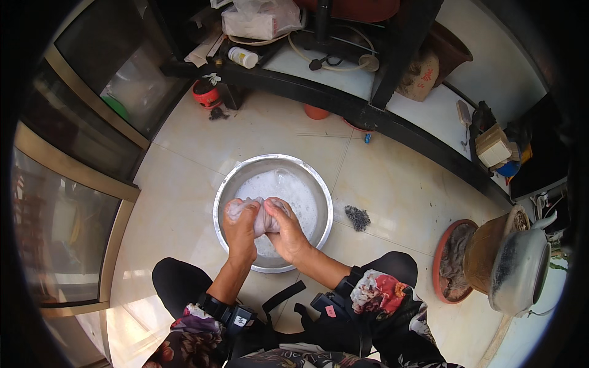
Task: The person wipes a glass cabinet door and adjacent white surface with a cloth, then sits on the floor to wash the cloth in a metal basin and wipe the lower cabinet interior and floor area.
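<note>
A round metal basin (325,202) stands on the tiled floor before me, holding sudsy water (285,184) with white foam. Over its near left part I hold a bunched, wet, pale cloth (265,221). My left hand (240,223) grips the cloth's left side, thumb on top. From the right, my right hand (286,227) clasps the other side, its thumb close to the left one. Parts of the cloth are hidden by my fingers. Both wrists wear black straps with small box-like devices.
A dark scouring pad (357,218) lies on the floor right of the basin. Beyond runs a black-framed shelf (322,89) with a white bottle (243,57) and a bag. Plant pots (478,257) stand at right, a red pot (206,94) at far left. Glass sliding doors (64,230) line the left.
</note>
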The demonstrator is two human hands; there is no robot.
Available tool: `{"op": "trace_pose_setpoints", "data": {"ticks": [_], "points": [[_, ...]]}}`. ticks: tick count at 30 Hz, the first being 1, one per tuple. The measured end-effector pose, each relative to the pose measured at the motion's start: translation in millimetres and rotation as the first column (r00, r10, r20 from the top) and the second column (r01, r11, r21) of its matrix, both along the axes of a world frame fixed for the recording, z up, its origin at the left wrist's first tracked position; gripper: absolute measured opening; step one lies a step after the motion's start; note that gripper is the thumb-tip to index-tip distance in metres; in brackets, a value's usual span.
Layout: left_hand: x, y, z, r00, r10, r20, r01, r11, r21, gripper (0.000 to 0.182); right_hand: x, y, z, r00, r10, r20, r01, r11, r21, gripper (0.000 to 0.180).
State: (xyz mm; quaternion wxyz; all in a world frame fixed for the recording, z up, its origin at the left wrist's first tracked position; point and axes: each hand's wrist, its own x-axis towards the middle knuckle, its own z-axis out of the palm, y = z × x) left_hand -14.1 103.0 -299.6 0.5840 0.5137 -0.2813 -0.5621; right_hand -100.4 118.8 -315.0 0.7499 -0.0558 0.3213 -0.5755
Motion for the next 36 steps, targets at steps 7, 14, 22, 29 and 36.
{"op": "trace_pose_setpoints", "data": {"ticks": [7,14,22,29,36], "points": [[-4.9,12.2,11.6,0.730,-0.079,0.678,0.356,0.892,-0.279,0.024,-20.1,-17.9,-3.7,0.995,0.102,0.013,-0.103,0.991,0.080,0.024],[-0.9,15.4,23.9,0.436,0.019,0.900,0.621,0.717,-0.316,0.031,-23.2,-23.6,-7.9,0.945,0.324,-0.043,-0.317,0.940,0.127,0.019],[19.1,12.9,16.6,0.404,-0.196,0.894,0.749,0.632,-0.200,0.030,-27.0,-30.9,-4.9,0.606,0.489,-0.628,-0.530,0.836,0.140,0.031],[39.3,5.7,-9.5,0.925,-0.290,0.246,0.291,0.956,0.034,0.031,-32.1,-32.1,2.8,0.037,0.099,-0.994,-0.659,0.751,0.050,0.037],[66.4,-1.3,-11.1,0.921,-0.239,-0.307,0.289,0.949,0.128,0.043,-34.8,-30.5,13.8,0.246,0.191,-0.950,-0.608,0.794,0.002,0.036]]}}
